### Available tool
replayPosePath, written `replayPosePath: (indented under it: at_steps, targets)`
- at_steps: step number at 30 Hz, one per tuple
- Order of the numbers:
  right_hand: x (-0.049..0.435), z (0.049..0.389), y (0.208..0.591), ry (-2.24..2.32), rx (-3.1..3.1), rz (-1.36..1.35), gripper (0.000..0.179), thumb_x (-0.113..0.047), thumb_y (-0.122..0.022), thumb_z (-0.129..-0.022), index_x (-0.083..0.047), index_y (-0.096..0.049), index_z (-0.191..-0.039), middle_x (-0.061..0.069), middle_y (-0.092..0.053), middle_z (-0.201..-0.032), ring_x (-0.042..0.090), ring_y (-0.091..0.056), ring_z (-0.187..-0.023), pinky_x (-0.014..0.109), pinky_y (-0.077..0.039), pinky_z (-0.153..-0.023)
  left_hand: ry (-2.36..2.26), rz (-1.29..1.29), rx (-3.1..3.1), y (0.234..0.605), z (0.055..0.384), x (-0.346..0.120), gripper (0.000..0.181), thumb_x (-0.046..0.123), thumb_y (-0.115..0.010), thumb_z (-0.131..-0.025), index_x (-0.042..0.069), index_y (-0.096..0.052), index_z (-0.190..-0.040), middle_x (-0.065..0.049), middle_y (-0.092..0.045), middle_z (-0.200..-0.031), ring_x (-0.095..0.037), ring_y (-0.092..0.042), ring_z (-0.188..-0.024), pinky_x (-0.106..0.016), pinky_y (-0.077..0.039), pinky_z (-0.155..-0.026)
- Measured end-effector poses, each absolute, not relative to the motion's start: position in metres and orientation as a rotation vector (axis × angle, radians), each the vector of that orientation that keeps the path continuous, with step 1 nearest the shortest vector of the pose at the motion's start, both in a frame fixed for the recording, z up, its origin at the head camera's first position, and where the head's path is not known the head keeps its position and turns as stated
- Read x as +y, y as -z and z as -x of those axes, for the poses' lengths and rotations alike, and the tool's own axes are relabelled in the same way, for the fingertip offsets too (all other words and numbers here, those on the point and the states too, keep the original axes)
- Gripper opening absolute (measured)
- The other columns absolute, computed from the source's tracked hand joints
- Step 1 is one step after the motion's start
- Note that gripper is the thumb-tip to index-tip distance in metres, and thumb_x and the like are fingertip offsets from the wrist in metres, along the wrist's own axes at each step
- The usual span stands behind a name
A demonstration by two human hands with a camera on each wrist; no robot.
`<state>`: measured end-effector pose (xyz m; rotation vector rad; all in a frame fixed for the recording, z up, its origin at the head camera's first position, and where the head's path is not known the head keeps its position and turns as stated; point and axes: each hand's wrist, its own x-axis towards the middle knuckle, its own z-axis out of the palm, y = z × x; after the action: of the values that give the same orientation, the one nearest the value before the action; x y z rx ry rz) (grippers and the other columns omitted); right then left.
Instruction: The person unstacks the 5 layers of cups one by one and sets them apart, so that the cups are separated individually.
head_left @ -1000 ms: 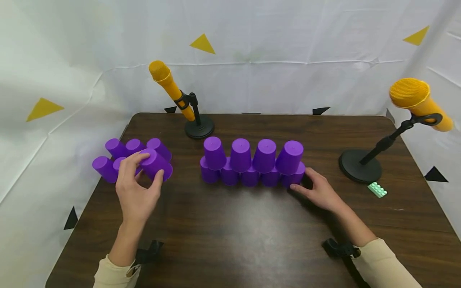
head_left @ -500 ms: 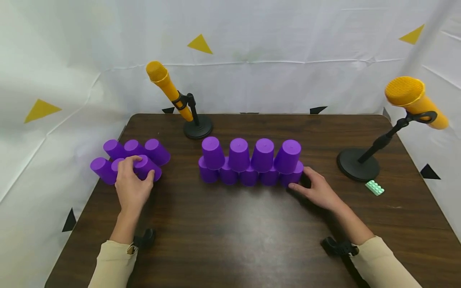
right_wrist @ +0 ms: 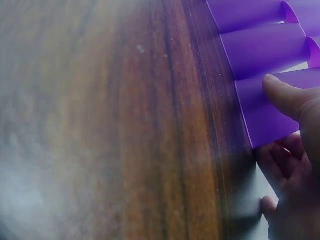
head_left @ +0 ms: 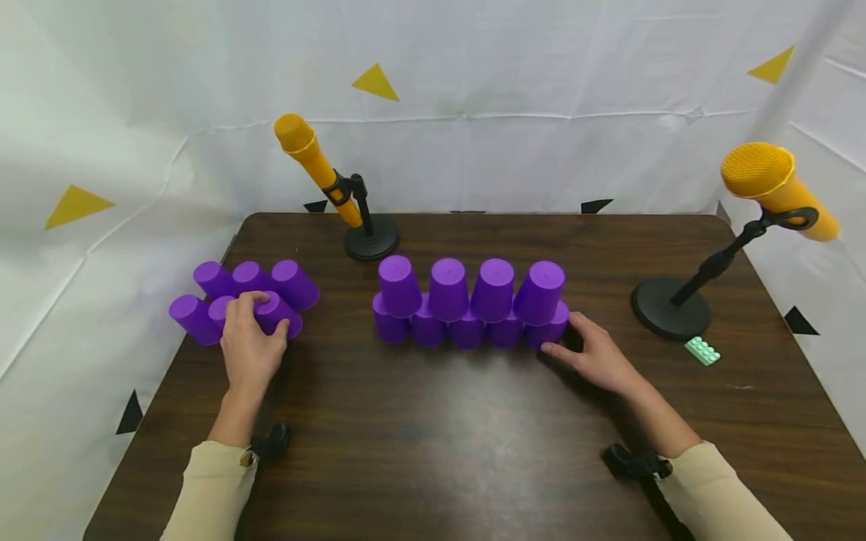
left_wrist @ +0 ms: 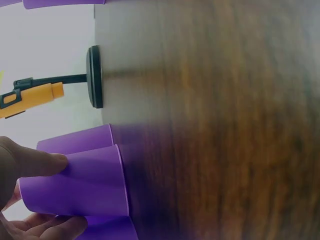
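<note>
An upside-down purple cup (head_left: 274,306) stands on the table, gripped between the thumb and fingers of my left hand (head_left: 250,353). In the left wrist view that cup (left_wrist: 87,185) has its rim on the table, with other cups right beside it. Several more purple cups (head_left: 296,285) surround it in a left cluster. At the centre, a two-level row has upside-down cups (head_left: 449,289) sitting on a lower line of cups (head_left: 467,330). My right hand (head_left: 598,357) holds the lower line's rightmost cup (right_wrist: 265,110), thumb in front and fingers on its far side.
A yellow microphone (head_left: 311,158) on a black stand (head_left: 371,239) is behind the cups. Another yellow microphone (head_left: 764,176) stands at the right on its black base (head_left: 670,308). Near that base lies a mint-green toy brick (head_left: 703,351). White sheeting (head_left: 514,60) borders the brown table (head_left: 433,451).
My left hand has moved left and down, setting its cup at the near right of the left cluster. My right hand keeps its place at the row's end.
</note>
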<state>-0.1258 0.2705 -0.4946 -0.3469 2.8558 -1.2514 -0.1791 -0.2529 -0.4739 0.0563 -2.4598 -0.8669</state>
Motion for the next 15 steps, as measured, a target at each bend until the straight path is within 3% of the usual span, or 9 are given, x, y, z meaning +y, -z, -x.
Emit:
replayPosePath:
  at_steps: [10,15]
  targets:
    - [0.271,0.126,0.495,1.260,2.851,0.356,0.059,-0.026,-0.074,-0.089,0.001,-0.051,-0.136,0.023,-0.057,-0.129,0.040,-0.050,-0.124,0.059,-0.036,-0.103,0.858,-0.046,-2.452,0.470,0.177,-0.256,0.048,-0.002,-0.081,-0.073,0.002,-0.057,-0.115,-0.021,-0.056,-0.113,-0.039,-0.052,-0.109,-0.060,-0.042,-0.089]
    - [0.271,0.126,0.496,1.271,2.852,0.369,0.059,-0.026,-0.075,-0.089,0.000,-0.051,-0.136,0.022,-0.058,-0.128,0.040,-0.050,-0.124,0.059,-0.036,-0.103,0.817,0.011,-2.365,0.451,0.171,-0.251,0.048,0.001,-0.081,-0.074,0.002,-0.057,-0.116,-0.020,-0.055,-0.113,-0.034,-0.052,-0.106,-0.052,-0.046,-0.083]
